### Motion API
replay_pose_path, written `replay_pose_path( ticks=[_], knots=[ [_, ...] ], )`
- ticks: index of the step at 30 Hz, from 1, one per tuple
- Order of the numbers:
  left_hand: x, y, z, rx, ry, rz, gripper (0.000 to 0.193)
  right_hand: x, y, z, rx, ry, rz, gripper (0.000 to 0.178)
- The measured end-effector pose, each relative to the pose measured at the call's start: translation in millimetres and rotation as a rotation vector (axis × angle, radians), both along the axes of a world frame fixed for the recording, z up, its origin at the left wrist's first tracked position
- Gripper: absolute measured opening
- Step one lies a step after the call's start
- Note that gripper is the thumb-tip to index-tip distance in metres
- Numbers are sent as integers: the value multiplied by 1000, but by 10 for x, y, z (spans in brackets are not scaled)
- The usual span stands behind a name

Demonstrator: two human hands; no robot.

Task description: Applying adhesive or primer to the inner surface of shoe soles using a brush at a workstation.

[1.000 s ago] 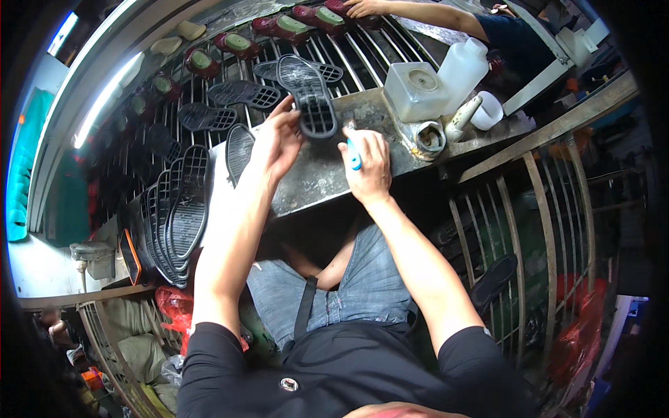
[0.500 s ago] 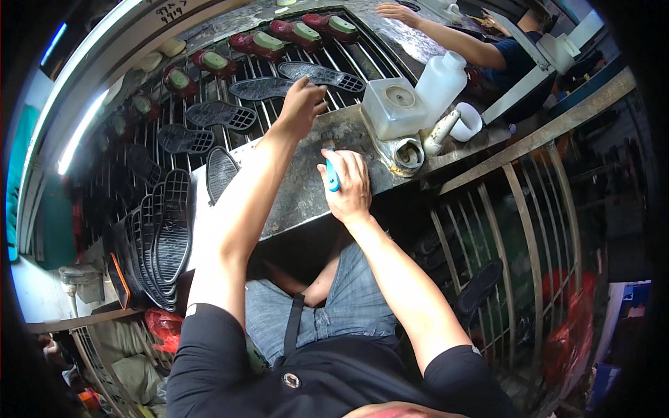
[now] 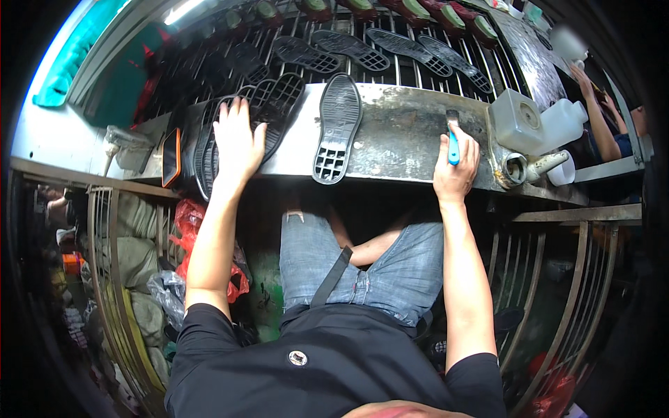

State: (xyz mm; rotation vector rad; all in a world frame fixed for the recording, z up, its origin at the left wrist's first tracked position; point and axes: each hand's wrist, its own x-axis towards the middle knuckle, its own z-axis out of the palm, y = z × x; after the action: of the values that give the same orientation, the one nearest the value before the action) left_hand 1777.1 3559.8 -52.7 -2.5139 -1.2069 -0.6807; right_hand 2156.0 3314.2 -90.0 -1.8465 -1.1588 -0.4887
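Landmark: one lone black sole (image 3: 339,125), lying apart on the bench (image 3: 411,129), ridged part away from the person, open grid toward the lap. Around it, I list:

Left hand (image 3: 239,146): left of the lone sole, over a cluster of overlapping black soles (image 3: 284,97); fingers extended, thumb spread, closed on nothing I can see — whether it presses on them, I cannot tell.

Right hand (image 3: 456,167): right of the lone sole, fingers wrapped around a blue-handled brush (image 3: 454,150), its head pointing away from the person.

Beyond the lone sole: a barred rack (image 3: 481,45) bearing a row of more black soles (image 3: 348,50); behind these, dark red shoe uppers (image 3: 453,14).

Farther right of it than the brush: a square translucent container (image 3: 516,122), a white bottle (image 3: 563,127), a small crusted pot (image 3: 514,169) and a white cup (image 3: 562,169).

Far left of it: an orange-edged flat device (image 3: 171,157).
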Motion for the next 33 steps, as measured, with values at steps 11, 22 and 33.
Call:
replay_pose_path(
  ticks=[11, 22, 33],
  knots=[
    [151, -548, -24, -159, -83, -134, 61, 34, -25, -41, 7, -23, -15, 29],
    [998, -1735, -127, -482, -173, -400, 98, -11, -153, -2, 102, 86, 39, 20],
    [441, -2601, -241, -1914, -1177, -353, 92, 422, -1509, 480, 179, 321, -162, 18]
  ],
)
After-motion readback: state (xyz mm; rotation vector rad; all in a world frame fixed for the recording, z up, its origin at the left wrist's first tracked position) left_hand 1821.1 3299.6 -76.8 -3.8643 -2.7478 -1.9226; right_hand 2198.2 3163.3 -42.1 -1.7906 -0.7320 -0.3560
